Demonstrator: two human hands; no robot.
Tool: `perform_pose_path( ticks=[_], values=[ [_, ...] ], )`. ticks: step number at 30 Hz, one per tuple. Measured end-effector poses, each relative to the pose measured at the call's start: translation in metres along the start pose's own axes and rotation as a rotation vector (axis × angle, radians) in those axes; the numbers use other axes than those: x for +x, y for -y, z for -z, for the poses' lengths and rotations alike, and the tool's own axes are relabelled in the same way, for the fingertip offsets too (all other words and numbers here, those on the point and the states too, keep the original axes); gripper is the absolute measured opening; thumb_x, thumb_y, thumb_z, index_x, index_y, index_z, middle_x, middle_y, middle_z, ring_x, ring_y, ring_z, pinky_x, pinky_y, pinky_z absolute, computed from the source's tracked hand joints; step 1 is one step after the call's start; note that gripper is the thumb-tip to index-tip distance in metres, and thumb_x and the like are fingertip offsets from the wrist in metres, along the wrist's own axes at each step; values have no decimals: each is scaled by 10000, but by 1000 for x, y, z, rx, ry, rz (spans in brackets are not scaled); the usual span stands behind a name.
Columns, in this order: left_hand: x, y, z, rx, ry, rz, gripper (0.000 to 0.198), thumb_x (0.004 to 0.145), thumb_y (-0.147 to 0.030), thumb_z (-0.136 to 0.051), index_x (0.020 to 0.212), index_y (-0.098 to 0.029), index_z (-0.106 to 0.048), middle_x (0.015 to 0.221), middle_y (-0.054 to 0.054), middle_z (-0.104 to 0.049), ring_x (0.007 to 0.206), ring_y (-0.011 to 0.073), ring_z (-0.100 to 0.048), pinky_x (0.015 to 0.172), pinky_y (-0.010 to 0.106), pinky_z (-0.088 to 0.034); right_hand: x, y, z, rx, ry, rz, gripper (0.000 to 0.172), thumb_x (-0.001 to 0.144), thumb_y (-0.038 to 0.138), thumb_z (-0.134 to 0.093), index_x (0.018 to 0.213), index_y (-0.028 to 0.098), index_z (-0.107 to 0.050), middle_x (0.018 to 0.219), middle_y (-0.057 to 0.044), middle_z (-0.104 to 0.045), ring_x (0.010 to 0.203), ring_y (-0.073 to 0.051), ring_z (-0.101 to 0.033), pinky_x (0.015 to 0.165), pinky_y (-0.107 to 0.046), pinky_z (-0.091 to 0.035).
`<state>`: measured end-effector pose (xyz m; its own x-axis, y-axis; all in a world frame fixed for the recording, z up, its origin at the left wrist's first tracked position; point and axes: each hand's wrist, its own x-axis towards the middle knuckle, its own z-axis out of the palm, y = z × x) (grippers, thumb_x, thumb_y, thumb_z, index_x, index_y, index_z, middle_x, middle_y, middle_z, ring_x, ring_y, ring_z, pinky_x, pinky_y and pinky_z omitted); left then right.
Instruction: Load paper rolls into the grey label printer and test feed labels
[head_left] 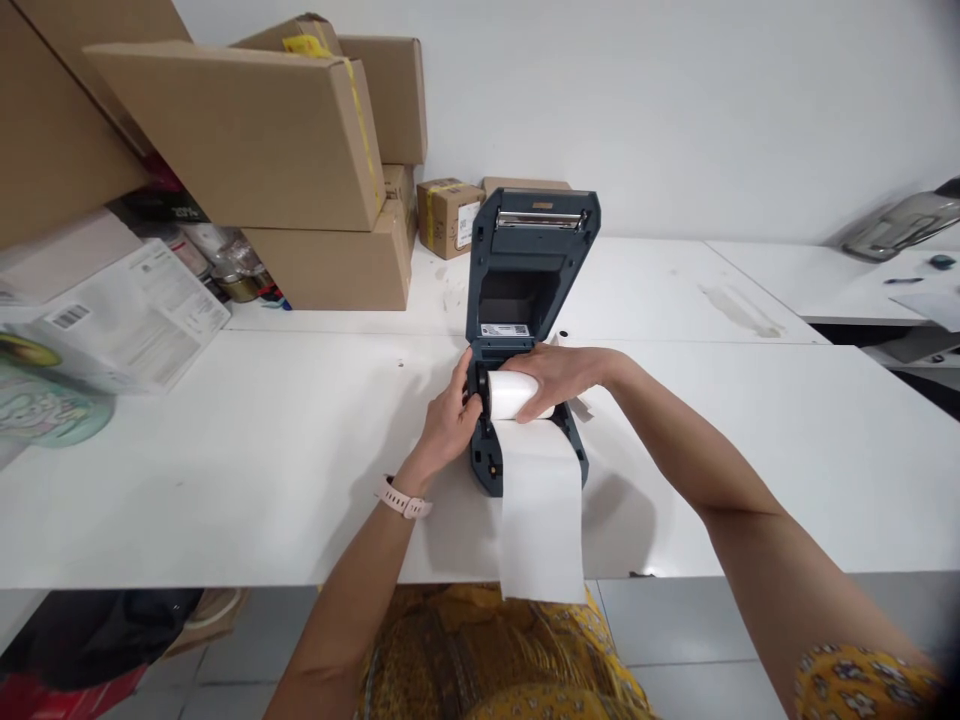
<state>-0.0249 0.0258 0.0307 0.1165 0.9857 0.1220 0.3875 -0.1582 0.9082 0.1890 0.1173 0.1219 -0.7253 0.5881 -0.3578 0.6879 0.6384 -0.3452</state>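
A dark label printer (529,272) stands on the table with its lid raised. Inside its base lies a white label roll (510,394), and a loose strip of the label paper (541,510) runs out over the front, past the table edge. My right hand (553,378) is closed over the top and right of the roll. At the printer's left side, my left hand (451,418) grips the wall beside the black roll holder (482,384), thumb on the inner side. The right end of the roll is hidden by my right hand.
Cardboard boxes (247,140) are stacked at the back left, with a small taped box (450,218) behind the printer. A white package (127,315) and a mint-green item (56,405) lie at far left. A transparent object (904,222) stands at far right.
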Motion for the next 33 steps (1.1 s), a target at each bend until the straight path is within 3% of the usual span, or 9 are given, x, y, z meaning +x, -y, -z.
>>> perform_pose_path(
  ticks=[4, 9, 15, 18, 22, 28, 30, 31, 33],
  values=[
    [-1, -3, 2, 7, 0, -16, 645, 991, -236, -481, 1630, -309, -435, 1544, 42, -628, 1337, 305, -645, 1199, 487, -458, 5, -6, -13, -15, -27, 13, 736, 776, 746, -741, 1315, 246, -695, 1241, -126, -762, 1135, -403, -663, 1004, -524, -487],
    [-1, -5, 3, 25, 5, -13, 601, 992, -224, -471, 1587, -306, -512, 1555, 16, -626, 1438, 305, -572, 1246, 499, -413, 6, -11, -29, -134, -108, -27, 979, 861, 762, -663, 1586, 131, -482, 1399, -239, -682, 1298, -475, -602, 1127, -608, -407],
    [-2, -6, 2, 25, -1, -19, 591, 1001, -225, -456, 1583, -307, -516, 1645, 2, -536, 1521, 288, -506, 1282, 481, -381, -5, -8, -45, -156, -282, 160, 804, 1010, 703, -484, 1600, 159, -451, 1510, -239, -594, 1314, -441, -604, 1089, -609, -471],
    [-2, -5, 1, 23, -8, -19, 585, 1004, -223, -453, 1578, -312, -521, 1661, -2, -517, 1542, 281, -485, 1291, 471, -374, -5, -7, -52, -157, -371, 239, 687, 1078, 585, -396, 1597, 137, -438, 1493, -255, -598, 1312, -421, -611, 1068, -596, -497],
    [-2, -4, -1, 5, -18, -20, 591, 1002, -218, -459, 1580, -327, -516, 1677, -9, -495, 1558, 276, -467, 1298, 480, -366, 3, -12, -49, -190, -347, 254, 595, 1081, 461, -433, 1575, 131, -465, 1409, -256, -640, 1244, -418, -643, 1029, -592, -521],
    [-5, -3, -1, -5, -4, 7, 586, 1037, -261, -442, 1620, -313, -459, 1731, 8, -402, 1608, 272, -389, 1323, 499, -310, 3, -10, -45, -162, -340, 236, 549, 1058, 427, -509, 1545, 174, -526, 1418, -221, -666, 1216, -383, -674, 1012, -558, -550],
    [-6, -2, -2, -33, 1, 9, 558, 1055, -322, -453, 1614, -318, -467, 1738, 11, -391, 1629, 278, -345, 1323, 497, -309, -7, -1, -43, -80, -426, 219, 460, 1056, 457, -509, 1412, 207, -659, 1370, -185, -712, 1195, -368, -695, 1025, -546, -550],
    [-6, -2, -2, -61, 10, 10, 550, 1063, -371, -461, 1610, -324, -469, 1742, 12, -386, 1640, 284, -320, 1318, 496, -320, -13, 4, -41, -12, -529, 215, 416, 1058, 483, -505, 1316, 237, -719, 1309, -151, -747, 1175, -349, -707, 1033, -525, -552],
    [-7, -2, -3, -132, 38, 19, 582, 1054, -459, -507, 1620, -341, -440, 1757, 20, -360, 1652, 300, -285, 1309, 499, -338, -26, 11, -29, 126, -859, 199, 389, 1056, 546, -497, 1169, 290, -767, 1197, -94, -780, 1167, -313, -709, 1066, -492, -543]
  ],
)
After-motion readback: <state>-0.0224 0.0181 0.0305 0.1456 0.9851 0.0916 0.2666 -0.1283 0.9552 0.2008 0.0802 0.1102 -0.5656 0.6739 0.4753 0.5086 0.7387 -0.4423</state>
